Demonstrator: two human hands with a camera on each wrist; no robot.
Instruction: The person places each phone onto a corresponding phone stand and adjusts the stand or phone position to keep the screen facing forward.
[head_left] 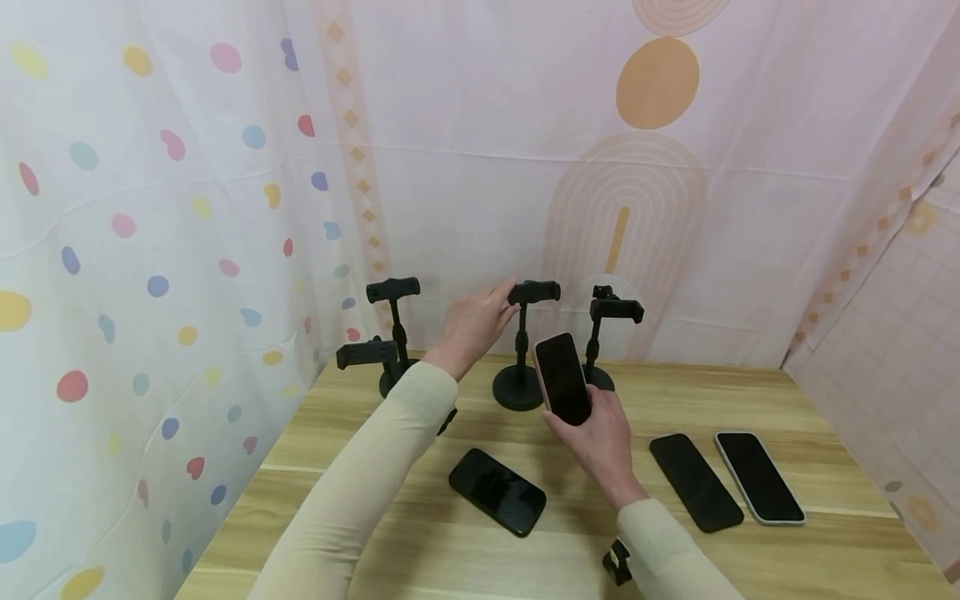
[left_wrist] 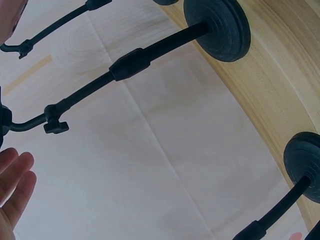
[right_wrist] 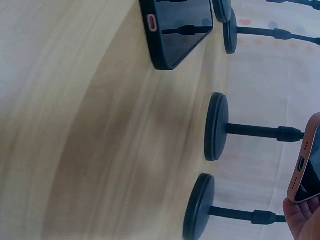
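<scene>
Both sleeves (head_left: 367, 483) are cream and lightly creased — the wrist-worn gear (head_left: 617, 562) black.

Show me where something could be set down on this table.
On the pale wooden table, behind the plain black phone and white-edged phone; also in front of the glossy black phone, between the cream sleeves. Crowded: the back left and centre, among black round-based stands.

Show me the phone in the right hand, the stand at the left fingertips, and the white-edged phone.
Held phone (head_left: 563, 379), head view: middle of its dark screen.
Stand (head_left: 521, 342), head view: its upright pole.
White-edged phone (head_left: 760, 477), head view: middle of its screen.
</scene>
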